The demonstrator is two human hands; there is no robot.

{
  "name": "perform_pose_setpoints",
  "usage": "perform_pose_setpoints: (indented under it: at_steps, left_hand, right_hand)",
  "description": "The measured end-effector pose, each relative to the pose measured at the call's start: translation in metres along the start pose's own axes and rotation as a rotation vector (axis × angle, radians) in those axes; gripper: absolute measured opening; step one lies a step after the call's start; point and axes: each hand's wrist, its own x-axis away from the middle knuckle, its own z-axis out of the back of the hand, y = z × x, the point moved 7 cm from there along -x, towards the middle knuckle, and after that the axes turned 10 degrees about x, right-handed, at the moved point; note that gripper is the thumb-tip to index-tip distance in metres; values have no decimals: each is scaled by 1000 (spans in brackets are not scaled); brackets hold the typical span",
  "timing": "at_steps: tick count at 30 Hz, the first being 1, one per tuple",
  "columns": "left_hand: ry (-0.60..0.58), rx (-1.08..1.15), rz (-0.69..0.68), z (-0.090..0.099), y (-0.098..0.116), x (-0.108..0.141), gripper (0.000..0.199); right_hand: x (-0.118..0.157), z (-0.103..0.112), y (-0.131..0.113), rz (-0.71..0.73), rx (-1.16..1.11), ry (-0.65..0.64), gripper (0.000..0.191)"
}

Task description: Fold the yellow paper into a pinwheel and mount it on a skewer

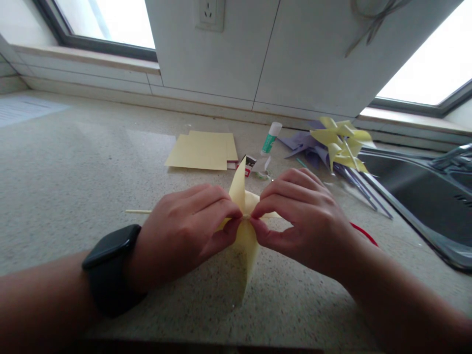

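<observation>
A pale yellow paper pinwheel (246, 246) stands on edge between my two hands, its blades spreading up and down. My left hand (188, 223) is closed in a pinch close to the pinwheel's centre, and a thin pale stick (138, 211) pokes out from behind it to the left. From the other side, my right hand (300, 216) pinches at the centre with thumb and index finger. The fingertips of both hands nearly meet there and hide most of the join between stick and paper.
Yellow paper sheets (201, 151) lie behind my hands. Beyond are a small open box (249, 162), a glue stick (272, 138), and finished yellow (341, 140) and purple (308, 142) pinwheels. A red curved strip (365, 233) lies by my right wrist. A metal sink (424, 196) is at right.
</observation>
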Motion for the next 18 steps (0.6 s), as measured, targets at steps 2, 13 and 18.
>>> perform_pose_setpoints:
  at_steps: [2,13,18]
  left_hand:
    - [-7,-1,2,0,0,0,9]
    - [-22,22,23,0,1,-1,11]
    - [-14,12,-5,1,3,-2,10]
  right_hand:
    - [0,0,0,2,1,-4,7]
    - [1,-1,-1,22,20,-5,8]
    - [1,-2,-1,24,25,-1,9]
